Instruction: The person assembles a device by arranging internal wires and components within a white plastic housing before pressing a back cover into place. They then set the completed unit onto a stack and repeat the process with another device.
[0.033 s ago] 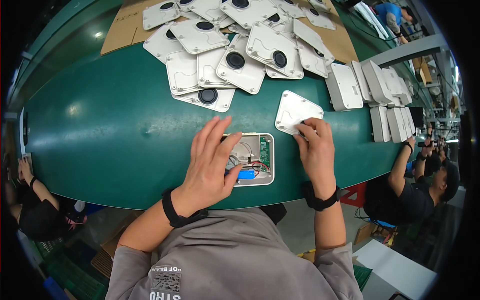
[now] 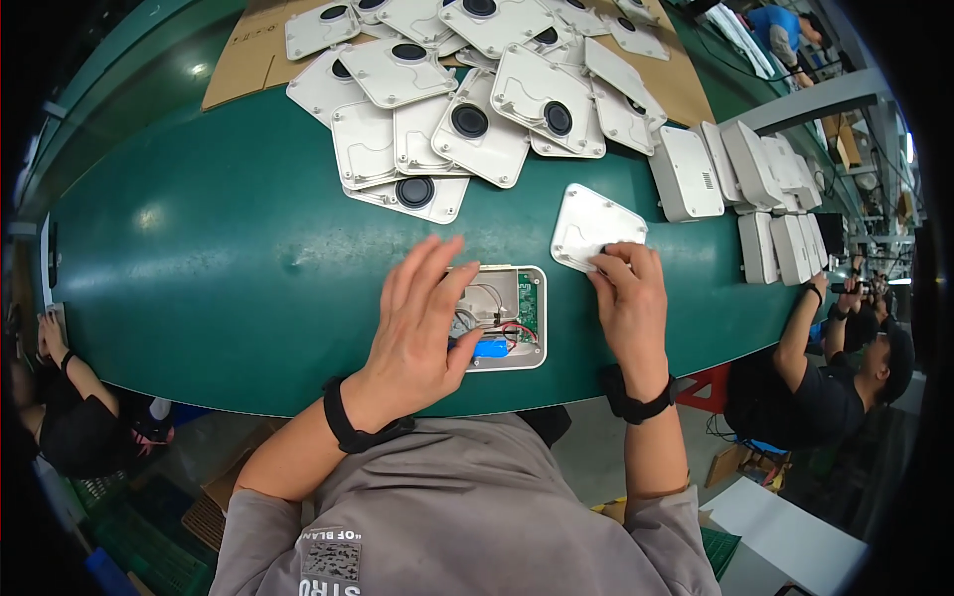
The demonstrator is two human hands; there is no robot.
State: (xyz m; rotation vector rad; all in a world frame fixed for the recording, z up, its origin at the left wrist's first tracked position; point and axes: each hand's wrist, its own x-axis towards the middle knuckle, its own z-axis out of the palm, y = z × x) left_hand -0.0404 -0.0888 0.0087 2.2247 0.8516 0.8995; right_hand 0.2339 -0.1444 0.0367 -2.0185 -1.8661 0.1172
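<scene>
Right hand (image 2: 626, 298) on white square cover (image 2: 591, 226)

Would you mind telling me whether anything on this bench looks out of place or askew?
Nothing looks damaged or spilled. The white covers lie in a loose, overlapping heap rather than a stack. The open unit under the left hand shows bare wiring.

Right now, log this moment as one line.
left hand: flat on open casing | right hand: fingertips on loose white cover | surface: green table | behind: cover pile
</scene>
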